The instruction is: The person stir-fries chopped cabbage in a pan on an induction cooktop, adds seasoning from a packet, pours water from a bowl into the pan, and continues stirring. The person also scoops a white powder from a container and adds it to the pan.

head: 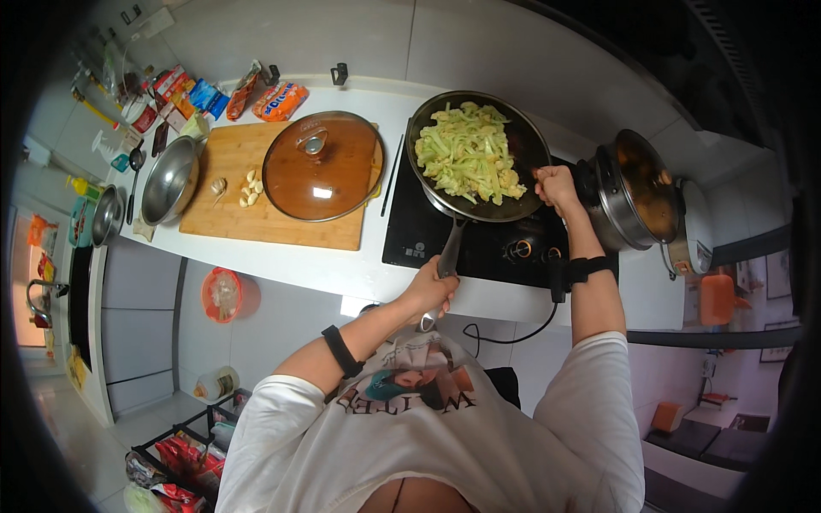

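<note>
My left hand is wrapped around the long handle of a deep frying pan. Chopped cauliflower with pale green stems fills the pan's middle and left, and the dark right side of its inside shows bare. The pan sits over the left part of a black two-knob cooktop. At the pan's right rim, my right hand is curled with its fingers towards the inside. Whether it grips the rim or something small is hidden.
To the left, a glass lid rests on a wooden cutting board beside peeled garlic cloves. A metal bowl stands farther left. A lidded steel pot is close to my right forearm. Chopsticks lie left of the pan.
</note>
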Available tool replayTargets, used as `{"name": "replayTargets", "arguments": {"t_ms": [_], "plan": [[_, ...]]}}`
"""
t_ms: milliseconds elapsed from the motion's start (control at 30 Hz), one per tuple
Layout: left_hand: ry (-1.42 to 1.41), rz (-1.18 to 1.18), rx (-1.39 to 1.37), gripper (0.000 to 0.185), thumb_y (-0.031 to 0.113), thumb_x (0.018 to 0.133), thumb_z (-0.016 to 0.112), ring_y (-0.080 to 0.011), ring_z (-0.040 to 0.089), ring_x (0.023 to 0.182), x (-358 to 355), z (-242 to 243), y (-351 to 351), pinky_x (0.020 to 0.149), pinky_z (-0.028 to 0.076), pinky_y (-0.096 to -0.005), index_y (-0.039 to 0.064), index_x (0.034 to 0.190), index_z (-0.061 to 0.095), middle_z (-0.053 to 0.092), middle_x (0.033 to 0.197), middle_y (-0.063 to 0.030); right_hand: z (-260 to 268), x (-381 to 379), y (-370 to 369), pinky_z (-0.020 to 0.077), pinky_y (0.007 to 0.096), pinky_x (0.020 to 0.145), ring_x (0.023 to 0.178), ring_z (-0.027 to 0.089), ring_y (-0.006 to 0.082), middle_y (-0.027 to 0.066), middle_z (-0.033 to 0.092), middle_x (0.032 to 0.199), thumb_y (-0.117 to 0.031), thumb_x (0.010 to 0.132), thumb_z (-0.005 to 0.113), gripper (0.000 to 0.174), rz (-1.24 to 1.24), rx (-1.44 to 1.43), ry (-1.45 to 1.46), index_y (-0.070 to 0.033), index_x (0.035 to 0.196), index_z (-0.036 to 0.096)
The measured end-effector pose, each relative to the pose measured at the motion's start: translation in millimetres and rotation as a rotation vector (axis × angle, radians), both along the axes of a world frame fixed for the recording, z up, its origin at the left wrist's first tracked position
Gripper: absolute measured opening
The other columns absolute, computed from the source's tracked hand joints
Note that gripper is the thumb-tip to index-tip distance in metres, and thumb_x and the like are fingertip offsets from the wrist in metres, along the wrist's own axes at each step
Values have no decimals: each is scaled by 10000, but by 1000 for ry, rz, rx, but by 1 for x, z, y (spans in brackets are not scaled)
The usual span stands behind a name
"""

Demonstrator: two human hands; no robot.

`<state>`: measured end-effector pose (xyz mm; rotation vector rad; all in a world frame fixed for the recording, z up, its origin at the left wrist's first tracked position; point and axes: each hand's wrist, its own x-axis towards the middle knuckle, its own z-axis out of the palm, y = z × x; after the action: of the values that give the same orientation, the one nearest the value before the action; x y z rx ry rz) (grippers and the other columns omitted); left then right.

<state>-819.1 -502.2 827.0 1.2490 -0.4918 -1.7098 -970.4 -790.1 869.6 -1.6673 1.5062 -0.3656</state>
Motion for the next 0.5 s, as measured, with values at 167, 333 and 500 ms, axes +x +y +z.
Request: {"name": "replayTargets", "arguments": {"t_ms": [167,333,500], "plan": [[11,-4,11,196,55,816,520,-120,477,421,0,1,-1,349,401,-253,37,974,405,474,658,-42,47,-2,21,460,387,617,677,629,333,204,620,691,-119,856,548,177,400,-413,242,25,850,652],[17,-17,26,207,62,817,524,-120,481,425,2,0,-1,352,398,-255,32,984,406,478,666,-45,102,-16,24,444,452,847,977,559,413,253,616,948,-109,831,563,190,404,-679,682,25,942,640],[0,-14,33,210,63,819,523,-126,483,425,1,-1,-1,351,395,-258,30,989,403,480,669,-52,100,-39,5,440,337,421,484,580,236,167,584,600,-57,822,527,152,163,-43,553,61,835,621]]}}
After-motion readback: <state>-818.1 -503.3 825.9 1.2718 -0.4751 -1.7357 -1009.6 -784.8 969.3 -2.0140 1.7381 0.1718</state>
